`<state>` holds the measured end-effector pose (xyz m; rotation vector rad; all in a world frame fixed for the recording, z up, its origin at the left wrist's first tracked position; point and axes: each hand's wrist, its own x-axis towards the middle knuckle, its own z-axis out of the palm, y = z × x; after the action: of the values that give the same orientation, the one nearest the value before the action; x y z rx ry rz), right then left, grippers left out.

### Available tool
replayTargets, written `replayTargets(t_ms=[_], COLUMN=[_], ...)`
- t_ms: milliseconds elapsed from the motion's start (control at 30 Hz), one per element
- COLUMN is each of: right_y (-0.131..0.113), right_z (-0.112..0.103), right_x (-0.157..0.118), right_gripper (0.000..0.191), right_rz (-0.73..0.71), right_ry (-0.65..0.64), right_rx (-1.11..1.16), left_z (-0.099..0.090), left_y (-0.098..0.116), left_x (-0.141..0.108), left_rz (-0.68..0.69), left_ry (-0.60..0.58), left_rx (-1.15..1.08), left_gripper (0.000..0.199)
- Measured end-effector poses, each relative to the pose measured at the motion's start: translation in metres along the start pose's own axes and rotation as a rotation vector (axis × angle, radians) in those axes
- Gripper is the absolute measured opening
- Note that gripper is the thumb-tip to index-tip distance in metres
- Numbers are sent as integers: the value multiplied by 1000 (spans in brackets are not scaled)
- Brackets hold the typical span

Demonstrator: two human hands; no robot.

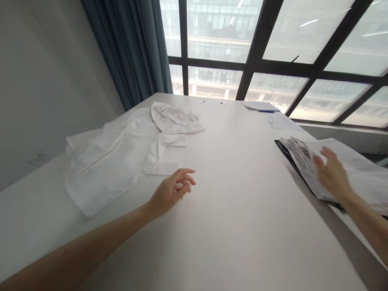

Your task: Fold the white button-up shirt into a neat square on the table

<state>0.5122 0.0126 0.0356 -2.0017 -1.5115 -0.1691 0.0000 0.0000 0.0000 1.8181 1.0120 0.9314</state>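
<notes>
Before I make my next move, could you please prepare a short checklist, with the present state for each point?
1. Left hand holds nothing: ok, its fingers are loosely curled.
2. Right hand grips the white pile: cannot tell, the hand is blurred.
3. Large white cloth lies smooth: not ok, it is creased.
4. Smaller white cloth lies flat: not ok, part is folded over.
5. Thin blue object is away from both hands: ok, it lies towards the window.

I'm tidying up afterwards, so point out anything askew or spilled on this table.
Nothing looks spilled. On the left, the large white piece lies wrinkled and slanted, and the smallest white piece is partly folded over, so they look untidy.
</notes>
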Motion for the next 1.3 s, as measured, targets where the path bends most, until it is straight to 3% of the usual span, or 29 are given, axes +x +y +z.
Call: replayTargets(t_ms=[133, 200, 267, 367, 433, 500, 600, 667, 833, 933, 1000, 1067, 1167, 1233, 1300], right_y=[-70, -106, -137, -166, -173, -172, -166, -166, -170, -168, -165, -162, -159, -159, -161], right_z=[41, 66, 86, 101, 104, 104, 103, 103, 104, 105, 106, 106, 106, 107, 106], right_x=[-25, -42, -59, -79, -86, -87, -85, -85, -84, -82, -79, -77, -75, -76, -78], right_gripper=[45, 45, 43, 41, 39, 36, 33, 32, 30, 32, 35, 38, 40, 40, 39], right_rz=[-277, -389, -485, -629, -684, -676, -625, -603, -548, -474, -404, -314, -192, -173, -214], right_ry=[-100, -157, -223, -307, -333, -323, -309, -321, -346, -325, -297, -272, -254, -264, -283], right_rx=[170, 231, 270, 246, 198, 177, 208, 254, 368, 422, 473, 576, 742, 776, 736], left_z=[0, -5, -19, -49, -70, -84, -93, -95, -97, -76, -48, -16, 20, 24, 11], left_y=[8, 12, 13, 10, 6, 1, -6, -5, 26, 51, 59, 59, 48, 39, 29], left_x=[-6, 1, 16, 49, 70, 85, 95, 98, 114, 122, 119, 108, 84, 72, 65], left_rz=[343, 435, 410, 206, -33, -275, -429, -420, -269, -119, -59, -24, 24, 90, 115], left_ry=[-102, -142, -110, 32, 172, 237, 239, 243, 401, 478, 426, 273, -257, -389, -349], left_rx=[396, 578, 752, 1028, 1220, 1293, 1217, 1149, 990, 885, 815, 742, 542, 578, 667], left_gripper=[31, 34, 33, 32, 39, 47, 29, 19, 28, 31, 27, 22, 17, 16, 20])
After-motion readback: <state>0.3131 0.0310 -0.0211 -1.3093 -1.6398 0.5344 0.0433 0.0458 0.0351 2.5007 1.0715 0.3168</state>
